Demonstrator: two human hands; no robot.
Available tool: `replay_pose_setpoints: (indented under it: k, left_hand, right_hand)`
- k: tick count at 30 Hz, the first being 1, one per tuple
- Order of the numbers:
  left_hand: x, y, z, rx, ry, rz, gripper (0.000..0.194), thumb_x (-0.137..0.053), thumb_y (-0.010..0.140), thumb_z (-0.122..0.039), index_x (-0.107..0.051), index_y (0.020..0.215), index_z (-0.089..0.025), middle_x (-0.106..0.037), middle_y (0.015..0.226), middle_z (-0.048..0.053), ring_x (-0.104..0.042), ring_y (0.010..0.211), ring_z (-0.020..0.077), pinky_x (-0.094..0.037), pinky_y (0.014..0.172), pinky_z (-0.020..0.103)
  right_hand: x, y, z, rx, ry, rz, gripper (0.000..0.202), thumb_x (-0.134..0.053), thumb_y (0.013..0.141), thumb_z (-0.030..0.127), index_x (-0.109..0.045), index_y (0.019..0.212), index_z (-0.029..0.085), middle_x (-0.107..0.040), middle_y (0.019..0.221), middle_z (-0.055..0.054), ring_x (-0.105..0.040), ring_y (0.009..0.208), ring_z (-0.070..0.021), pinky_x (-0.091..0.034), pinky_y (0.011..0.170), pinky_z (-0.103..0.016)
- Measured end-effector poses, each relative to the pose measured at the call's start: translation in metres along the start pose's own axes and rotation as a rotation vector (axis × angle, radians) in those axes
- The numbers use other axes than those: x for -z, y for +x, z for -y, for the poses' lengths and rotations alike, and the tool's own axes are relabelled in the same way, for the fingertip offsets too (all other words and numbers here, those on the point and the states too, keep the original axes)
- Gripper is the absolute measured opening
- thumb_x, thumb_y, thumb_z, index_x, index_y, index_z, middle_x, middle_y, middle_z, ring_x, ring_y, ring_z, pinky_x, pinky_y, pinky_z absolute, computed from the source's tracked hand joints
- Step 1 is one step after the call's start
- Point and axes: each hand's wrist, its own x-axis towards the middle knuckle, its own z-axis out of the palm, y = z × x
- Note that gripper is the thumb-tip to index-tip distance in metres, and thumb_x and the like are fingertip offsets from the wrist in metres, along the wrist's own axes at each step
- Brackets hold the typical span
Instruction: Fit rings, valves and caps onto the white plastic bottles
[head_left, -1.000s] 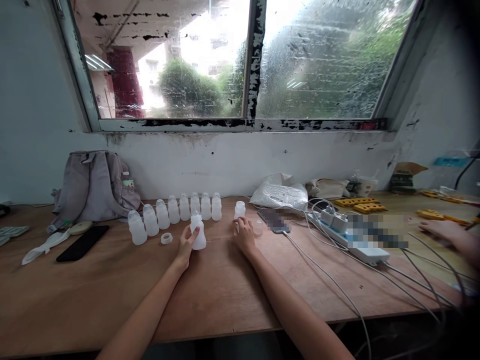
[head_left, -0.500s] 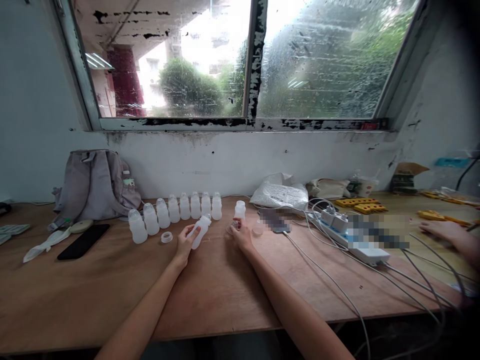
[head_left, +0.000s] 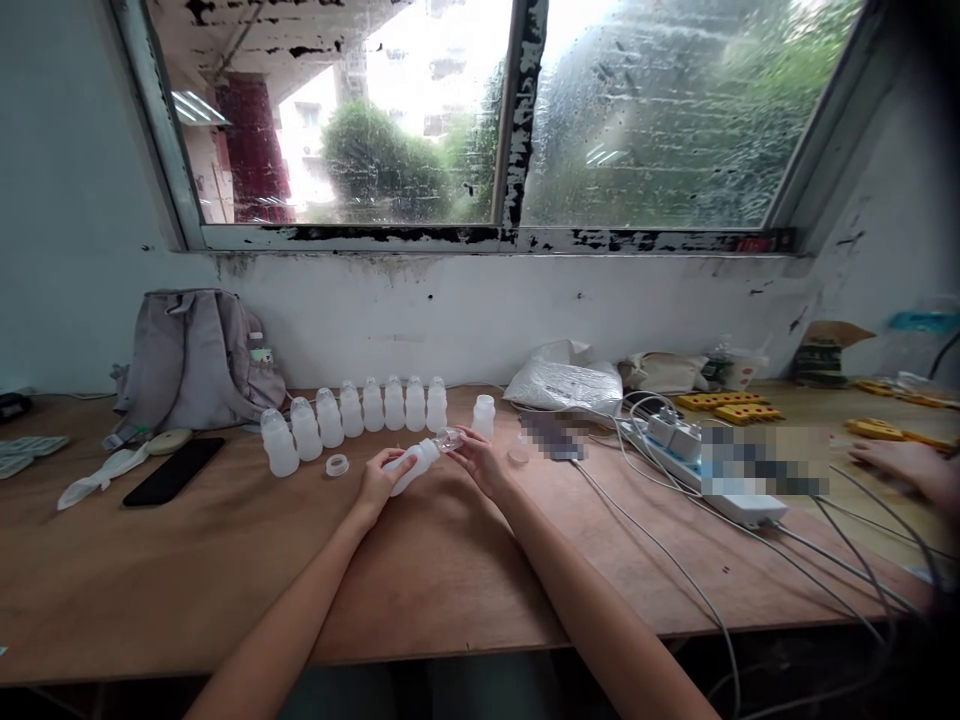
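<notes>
My left hand [head_left: 381,482] is closed around a frosted white bottle [head_left: 417,464], which tilts up to the right. At the bottle's top end, my right hand [head_left: 476,460] pinches a clear cap [head_left: 448,440] by its right side. A row of several capped bottles [head_left: 328,417] stands upright behind and to the left. One bottle without a clear cap [head_left: 484,414] is upright just behind my right hand. A white ring [head_left: 337,465] lies left of my left hand, and a clear round piece [head_left: 518,450] lies to the right.
Left are a grey backpack [head_left: 191,350] and a black phone [head_left: 174,472]. Right are a silvery plastic bag [head_left: 566,380], a white power strip [head_left: 742,502] with loose cables, and yellow parts [head_left: 727,405]. Another person's hand [head_left: 892,460] rests at the far right.
My right hand has lifted the clear cap from the table and brought it left to the bottle's top. The bottle in my left hand now leans further over to the right.
</notes>
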Motion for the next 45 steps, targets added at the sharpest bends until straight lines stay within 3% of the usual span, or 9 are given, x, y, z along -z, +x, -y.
replay_pose_setpoints:
  k: [5, 10, 17, 27, 31, 33, 36, 39, 45]
  left_hand:
    - [0.0, 0.0, -0.002, -0.043, 0.039, 0.004, 0.026, -0.071, 0.054, -0.037, -0.067, 0.072, -0.018, -0.065, 0.077, 0.004, -0.058, 0.074, 0.0188, -0.04, 0.067, 0.025]
    - [0.0, 0.0, -0.004, -0.045, 0.043, 0.037, 0.026, -0.073, 0.051, -0.033, -0.068, 0.073, -0.018, -0.065, 0.076, 0.003, -0.057, 0.073, 0.0183, -0.041, 0.068, 0.026]
    - [0.0, -0.001, -0.004, -0.064, 0.068, 0.109, 0.027, -0.072, 0.053, -0.034, -0.068, 0.075, -0.018, -0.066, 0.079, 0.004, -0.058, 0.075, 0.0194, -0.041, 0.068, 0.027]
    - [0.0, -0.004, -0.003, -0.156, 0.227, 0.161, 0.03, -0.07, 0.056, -0.039, -0.067, 0.078, -0.019, -0.066, 0.081, 0.005, -0.058, 0.075, 0.0199, -0.042, 0.069, 0.028]
    - [0.002, -0.001, -0.001, -0.15, 0.27, 0.144, 0.032, -0.068, 0.057, -0.042, -0.066, 0.078, -0.018, -0.065, 0.08, 0.005, -0.058, 0.074, 0.0195, -0.042, 0.069, 0.028]
    - [0.003, 0.0, -0.001, -0.145, 0.265, 0.147, 0.032, -0.066, 0.058, -0.043, -0.066, 0.077, -0.017, -0.065, 0.079, 0.005, -0.058, 0.075, 0.019, -0.042, 0.068, 0.027]
    - [0.003, 0.001, -0.002, -0.145, 0.254, 0.152, 0.032, -0.062, 0.062, -0.044, -0.065, 0.075, -0.015, -0.065, 0.076, 0.003, -0.058, 0.073, 0.0177, -0.043, 0.065, 0.025]
    - [0.004, 0.0, -0.002, -0.164, 0.26, 0.122, 0.034, -0.052, 0.071, -0.045, -0.065, 0.068, -0.014, -0.064, 0.068, 0.002, -0.057, 0.067, 0.016, -0.041, 0.06, 0.023]
    - [0.007, -0.005, -0.005, -0.202, 0.323, -0.005, 0.037, -0.039, 0.078, -0.037, -0.064, 0.062, -0.015, -0.064, 0.064, 0.002, -0.056, 0.062, 0.0157, -0.038, 0.054, 0.023]
  right_hand:
    - [0.0, -0.001, -0.003, -0.03, -0.191, -0.069, 0.026, -0.066, 0.063, 0.038, -0.053, 0.071, 0.016, -0.059, 0.067, -0.002, -0.057, 0.06, -0.0129, -0.05, 0.058, -0.027]
    - [0.001, -0.002, -0.006, 0.031, -0.529, -0.194, 0.04, -0.062, 0.062, 0.052, -0.042, 0.056, 0.018, -0.043, 0.042, 0.005, -0.038, 0.034, -0.0067, -0.029, 0.033, -0.02]
    - [0.005, 0.002, -0.009, 0.131, -0.788, -0.245, 0.046, -0.054, 0.064, 0.058, -0.037, 0.046, 0.019, -0.033, 0.039, 0.007, -0.031, 0.035, -0.0062, -0.023, 0.037, -0.022]
    - [0.007, 0.002, -0.007, 0.019, -1.006, -0.304, 0.056, -0.04, 0.072, 0.063, -0.036, 0.034, 0.021, -0.039, 0.035, 0.0, -0.038, 0.036, -0.0112, -0.028, 0.044, -0.026]
    - [0.006, 0.003, -0.007, 0.092, -1.025, -0.321, 0.059, -0.03, 0.078, 0.062, -0.036, 0.035, 0.02, -0.042, 0.037, -0.001, -0.041, 0.039, -0.012, -0.03, 0.046, -0.026]
    - [0.005, 0.002, -0.007, 0.177, -0.989, -0.291, 0.056, -0.029, 0.078, 0.061, -0.04, 0.043, 0.019, -0.044, 0.042, 0.0, -0.042, 0.041, -0.0115, -0.029, 0.045, -0.024]
    - [0.001, -0.003, -0.008, 0.224, -0.934, -0.11, 0.048, -0.03, 0.08, 0.058, -0.045, 0.056, 0.019, -0.045, 0.046, 0.003, -0.041, 0.039, -0.0104, -0.028, 0.042, -0.022]
    - [-0.005, -0.008, -0.013, 0.266, -1.003, 0.014, 0.046, -0.031, 0.081, 0.055, -0.041, 0.053, 0.019, -0.043, 0.044, 0.003, -0.041, 0.041, -0.0106, -0.027, 0.043, -0.022]
    - [-0.015, -0.011, -0.026, 0.388, -1.212, -0.237, 0.048, -0.021, 0.086, 0.042, -0.034, 0.046, 0.02, -0.045, 0.046, -0.001, -0.041, 0.045, -0.0131, -0.023, 0.046, -0.025]
